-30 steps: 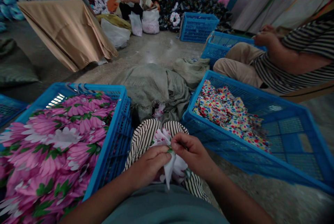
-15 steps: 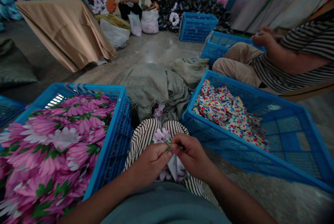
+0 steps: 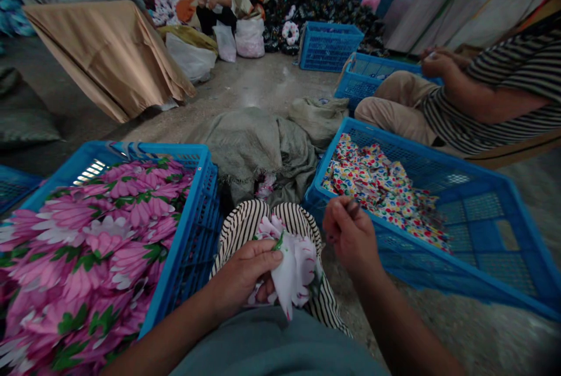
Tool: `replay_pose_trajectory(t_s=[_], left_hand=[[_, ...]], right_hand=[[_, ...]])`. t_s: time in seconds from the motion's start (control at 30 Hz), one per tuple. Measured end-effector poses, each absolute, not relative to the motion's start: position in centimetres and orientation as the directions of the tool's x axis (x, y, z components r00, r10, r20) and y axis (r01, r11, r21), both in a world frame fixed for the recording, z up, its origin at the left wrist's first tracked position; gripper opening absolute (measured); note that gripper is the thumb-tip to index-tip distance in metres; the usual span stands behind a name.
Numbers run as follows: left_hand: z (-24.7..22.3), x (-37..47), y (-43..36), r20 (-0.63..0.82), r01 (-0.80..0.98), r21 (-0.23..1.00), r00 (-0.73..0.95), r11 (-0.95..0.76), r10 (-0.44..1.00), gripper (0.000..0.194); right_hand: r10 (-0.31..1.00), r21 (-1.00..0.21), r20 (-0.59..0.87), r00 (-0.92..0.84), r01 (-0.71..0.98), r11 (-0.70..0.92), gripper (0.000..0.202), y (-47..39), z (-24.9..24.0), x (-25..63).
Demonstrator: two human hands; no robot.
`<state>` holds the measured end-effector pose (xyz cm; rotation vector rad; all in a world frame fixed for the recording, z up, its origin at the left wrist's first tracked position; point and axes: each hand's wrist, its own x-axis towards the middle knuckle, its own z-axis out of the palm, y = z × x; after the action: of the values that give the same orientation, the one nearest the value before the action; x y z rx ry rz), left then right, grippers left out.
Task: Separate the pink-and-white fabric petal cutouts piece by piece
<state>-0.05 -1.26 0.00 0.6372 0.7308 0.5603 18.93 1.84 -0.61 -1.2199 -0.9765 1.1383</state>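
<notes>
In the head view my left hand [image 3: 249,265] pinches a white fabric flower piece [image 3: 289,271] with pink-edged petals and a bit of green at its top. The piece hangs over my lap, above striped trousers [image 3: 245,224]. My right hand [image 3: 350,235] is raised to the right, apart from the flower, with thumb and fingers pressed together. Whatever it may hold is too small to make out. More pale petals lie on my lap beneath the left hand, partly hidden by it.
On the left stands a blue crate [image 3: 205,171] heaped with pink fabric flowers [image 3: 109,235]. A second blue crate [image 3: 482,189] at right holds colourful printed cloth pieces [image 3: 381,183]. Grey-green sacks [image 3: 249,142] lie ahead. A co-worker in a striped shirt [image 3: 495,89] sits at right; another person sits far back.
My right hand has left the flower piece and moved right and slightly up. My left hand keeps its hold, and more of the white petals now shows.
</notes>
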Motion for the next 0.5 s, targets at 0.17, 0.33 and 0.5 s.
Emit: replay_pose_trajectory(t_s=[0.17,0.33,0.5], left_hand=[[0.1,-0.3,-1.5,-0.469,-0.364,0.552,0.608,0.750,0.640,0.020],[-1.0,-0.1,-1.5,-0.412,-0.347,0.640,0.598,0.685,0.688,0.021],[-0.5,0.1,-1.2,-0.376,-0.187,0.797,0.589,0.574,0.715,0.021]], right_hand=[[0.952,-0.931,0.074,0.296,0.362,-0.040,0.034,5.3,-2.6,24.1],[0.993,-0.871,0.035,0.109,0.490,-0.023,0.021,4.0,-3.2,23.1],[0.955,-0.950,-0.028,-0.296,0.304,0.066,0.009,1.0,-0.5,18.4]])
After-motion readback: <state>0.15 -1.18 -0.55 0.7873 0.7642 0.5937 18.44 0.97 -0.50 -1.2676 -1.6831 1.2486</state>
